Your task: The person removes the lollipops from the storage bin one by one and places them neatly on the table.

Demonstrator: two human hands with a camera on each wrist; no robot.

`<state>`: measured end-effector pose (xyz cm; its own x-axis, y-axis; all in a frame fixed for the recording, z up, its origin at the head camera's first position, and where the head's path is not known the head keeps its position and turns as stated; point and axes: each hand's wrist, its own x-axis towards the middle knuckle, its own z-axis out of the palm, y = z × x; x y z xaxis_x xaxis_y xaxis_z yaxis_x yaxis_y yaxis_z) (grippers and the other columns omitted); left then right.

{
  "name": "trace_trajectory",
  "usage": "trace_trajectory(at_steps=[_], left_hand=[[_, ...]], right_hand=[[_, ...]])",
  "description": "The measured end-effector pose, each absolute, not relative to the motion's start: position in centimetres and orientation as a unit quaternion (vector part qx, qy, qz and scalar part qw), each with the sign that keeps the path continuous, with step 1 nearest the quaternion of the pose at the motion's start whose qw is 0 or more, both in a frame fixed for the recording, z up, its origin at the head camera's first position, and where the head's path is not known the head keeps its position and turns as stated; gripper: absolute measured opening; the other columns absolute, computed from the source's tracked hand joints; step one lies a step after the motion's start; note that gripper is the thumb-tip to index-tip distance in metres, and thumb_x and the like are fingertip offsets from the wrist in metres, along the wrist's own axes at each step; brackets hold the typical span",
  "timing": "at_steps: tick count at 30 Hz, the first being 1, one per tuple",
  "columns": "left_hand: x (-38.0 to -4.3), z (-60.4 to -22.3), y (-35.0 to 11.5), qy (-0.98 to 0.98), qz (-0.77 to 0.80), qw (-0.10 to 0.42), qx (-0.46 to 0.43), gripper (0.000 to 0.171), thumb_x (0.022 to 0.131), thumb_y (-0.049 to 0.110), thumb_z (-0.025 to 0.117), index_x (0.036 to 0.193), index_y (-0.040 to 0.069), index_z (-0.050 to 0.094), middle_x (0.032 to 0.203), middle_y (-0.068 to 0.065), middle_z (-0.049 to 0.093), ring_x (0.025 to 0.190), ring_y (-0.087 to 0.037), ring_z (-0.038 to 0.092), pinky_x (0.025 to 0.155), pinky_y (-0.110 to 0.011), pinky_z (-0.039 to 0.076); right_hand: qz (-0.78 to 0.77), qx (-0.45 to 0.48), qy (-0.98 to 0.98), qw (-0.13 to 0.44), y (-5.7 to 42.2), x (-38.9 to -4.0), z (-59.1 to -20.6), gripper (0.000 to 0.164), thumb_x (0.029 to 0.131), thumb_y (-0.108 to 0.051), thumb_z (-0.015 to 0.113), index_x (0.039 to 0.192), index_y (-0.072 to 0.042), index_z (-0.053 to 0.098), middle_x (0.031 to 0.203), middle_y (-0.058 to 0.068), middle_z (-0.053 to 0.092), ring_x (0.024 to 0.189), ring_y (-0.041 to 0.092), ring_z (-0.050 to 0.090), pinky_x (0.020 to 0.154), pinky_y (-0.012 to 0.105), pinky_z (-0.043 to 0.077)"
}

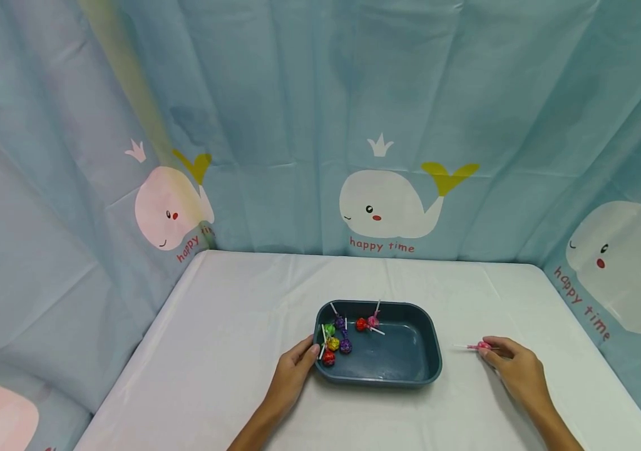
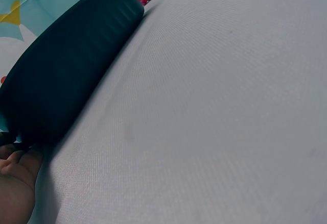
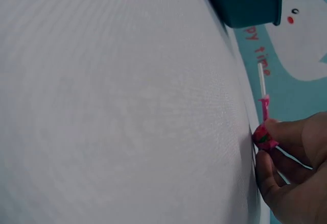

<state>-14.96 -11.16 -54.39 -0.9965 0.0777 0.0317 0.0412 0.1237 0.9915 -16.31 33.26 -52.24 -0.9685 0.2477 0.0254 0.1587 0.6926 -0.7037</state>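
Note:
A dark teal rectangular tray (image 1: 396,354) sits on the table. My left hand (image 1: 292,369) grips its left end, with the thumb at the rim; in the left wrist view the fingers are partly cut off beside the tray's wall (image 2: 71,55). Several wrapped lollipops lie in the tray's left part, among them a yellow one (image 1: 333,343), a green one (image 1: 328,329) and purple ones. A red lollipop (image 1: 361,324) and a pink one (image 1: 373,321) lie nearer its middle. To the tray's right, my right hand (image 1: 517,369) pinches a pink lollipop (image 3: 262,136) by its wrapped head, its white stick pointing towards the tray.
A white cloth (image 1: 213,351) covers the table around the tray. Blue-green curtains (image 1: 287,125) printed with whales hang behind and along both sides of the table.

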Motion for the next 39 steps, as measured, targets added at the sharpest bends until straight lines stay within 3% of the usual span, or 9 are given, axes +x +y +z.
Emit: trace_trajectory(at_steps=[4, 10, 15, 21, 25, 32, 36, 39], left_hand=[[-15.0, -54.4, -11.2, 0.751, 0.659, 0.020, 0.038, 0.053, 0.113, 0.031, 0.055, 0.155, -0.002, 0.051, 0.157, -0.016, 0.054, 0.151, -0.031, 0.045, 0.123, -0.038, 0.039], [-14.9, -54.3, -11.2, 0.748, 0.662, 0.020, 0.039, 0.052, 0.113, 0.030, 0.055, 0.154, -0.001, 0.052, 0.156, -0.016, 0.055, 0.151, -0.031, 0.046, 0.113, -0.013, 0.039], [-14.9, -54.4, -11.2, 0.745, 0.665, 0.021, 0.037, 0.052, 0.112, 0.030, 0.056, 0.154, -0.001, 0.052, 0.156, -0.016, 0.056, 0.151, -0.030, 0.046, 0.109, -0.006, 0.037], [-15.0, -54.5, -11.2, 0.751, 0.659, 0.015, 0.042, 0.053, 0.112, 0.031, 0.056, 0.154, -0.002, 0.052, 0.155, -0.017, 0.056, 0.150, -0.032, 0.047, 0.115, -0.016, 0.040], [-15.0, -54.6, -11.2, 0.753, 0.656, 0.011, 0.050, 0.053, 0.113, 0.030, 0.055, 0.154, -0.004, 0.051, 0.155, -0.019, 0.056, 0.149, -0.035, 0.047, 0.118, -0.025, 0.043], [-15.0, -54.5, -11.2, 0.748, 0.662, 0.019, 0.041, 0.054, 0.113, 0.031, 0.055, 0.154, -0.003, 0.051, 0.155, -0.017, 0.056, 0.150, -0.031, 0.047, 0.113, -0.014, 0.041], [-15.0, -54.5, -11.2, 0.748, 0.662, 0.015, 0.045, 0.053, 0.113, 0.030, 0.055, 0.154, -0.004, 0.051, 0.155, -0.019, 0.056, 0.150, -0.033, 0.047, 0.119, -0.029, 0.042], [-15.0, -54.4, -11.1, 0.748, 0.662, 0.014, 0.046, 0.054, 0.113, 0.030, 0.055, 0.154, -0.004, 0.051, 0.156, -0.020, 0.054, 0.150, -0.034, 0.046, 0.122, -0.041, 0.040]], right_hand=[[0.375, -0.110, -0.919, 0.058, 33.4, -16.4, -52.3, 0.037, 0.101, -0.020, 0.075, 0.130, 0.002, 0.072, 0.114, 0.022, 0.077, 0.117, 0.046, 0.066, 0.094, 0.058, 0.052], [0.366, -0.112, -0.922, 0.062, 33.5, -16.4, -52.2, 0.037, 0.099, -0.023, 0.077, 0.130, -0.001, 0.073, 0.111, 0.018, 0.079, 0.114, 0.041, 0.067, 0.089, 0.047, 0.050], [0.379, -0.106, -0.917, 0.060, 33.5, -16.2, -52.1, 0.041, 0.100, -0.026, 0.077, 0.131, 0.000, 0.071, 0.116, 0.022, 0.077, 0.121, 0.046, 0.064, 0.094, 0.056, 0.049], [0.372, -0.100, -0.921, 0.059, 33.5, -16.1, -52.1, 0.042, 0.098, -0.029, 0.080, 0.129, -0.002, 0.073, 0.113, 0.018, 0.079, 0.119, 0.042, 0.065, 0.089, 0.042, 0.047], [0.376, -0.096, -0.920, 0.057, 33.5, -16.1, -52.1, 0.037, 0.098, -0.021, 0.079, 0.129, 0.000, 0.073, 0.112, 0.019, 0.078, 0.119, 0.044, 0.063, 0.095, 0.053, 0.049], [0.378, -0.084, -0.920, 0.056, 33.4, -16.2, -51.9, 0.037, 0.097, -0.011, 0.077, 0.131, 0.002, 0.071, 0.119, 0.027, 0.075, 0.128, 0.053, 0.056, 0.104, 0.069, 0.042], [0.378, -0.084, -0.920, 0.058, 33.4, -16.1, -51.6, 0.039, 0.097, -0.014, 0.077, 0.132, 0.001, 0.070, 0.126, 0.030, 0.071, 0.131, 0.053, 0.054, 0.105, 0.071, 0.040], [0.384, -0.084, -0.918, 0.062, 33.4, -16.1, -51.3, 0.043, 0.098, -0.024, 0.079, 0.133, -0.001, 0.070, 0.129, 0.032, 0.069, 0.132, 0.052, 0.054, 0.104, 0.069, 0.043]])
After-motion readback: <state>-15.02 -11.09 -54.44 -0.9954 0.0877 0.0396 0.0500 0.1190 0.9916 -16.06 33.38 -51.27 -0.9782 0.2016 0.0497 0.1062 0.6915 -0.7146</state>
